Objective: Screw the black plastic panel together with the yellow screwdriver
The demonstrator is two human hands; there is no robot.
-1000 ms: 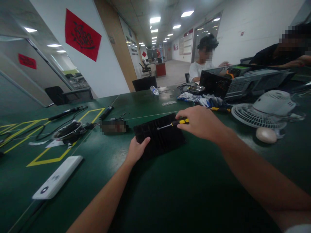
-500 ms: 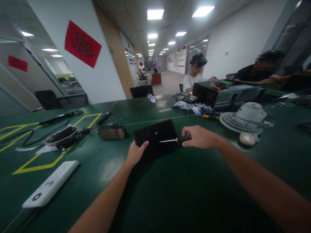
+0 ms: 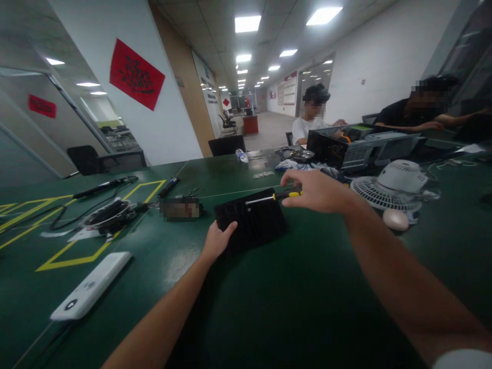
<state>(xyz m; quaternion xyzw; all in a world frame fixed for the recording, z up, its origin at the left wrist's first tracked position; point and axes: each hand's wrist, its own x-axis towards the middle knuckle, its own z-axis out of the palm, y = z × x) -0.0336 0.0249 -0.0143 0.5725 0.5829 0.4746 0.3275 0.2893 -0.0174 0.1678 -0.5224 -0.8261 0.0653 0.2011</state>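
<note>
A flat black panel (image 3: 253,228), its kind unclear, lies tilted on the green table with a small bright round spot near its upper middle. My left hand (image 3: 220,240) grips the panel's left edge, thumb on top and fingers hidden beneath. In my right hand (image 3: 313,190) is a screwdriver (image 3: 286,195) with a black and yellow handle, held between thumb and fingers. Its metal shaft points left over the panel, the tip close above the bright spot. Whether the tip touches the panel I cannot tell.
A white power strip (image 3: 92,287) lies at left, near a coiled cable bundle (image 3: 109,215) and yellow tape. At right are a white fan part (image 3: 400,179) and a pinkish mouse (image 3: 395,219). Behind stands an opened computer case (image 3: 357,148), with two people beyond.
My right hand has lifted the screwdriver up and slightly left, from the panel's middle to its upper part. My left hand keeps its grip. The view has shifted slightly.
</note>
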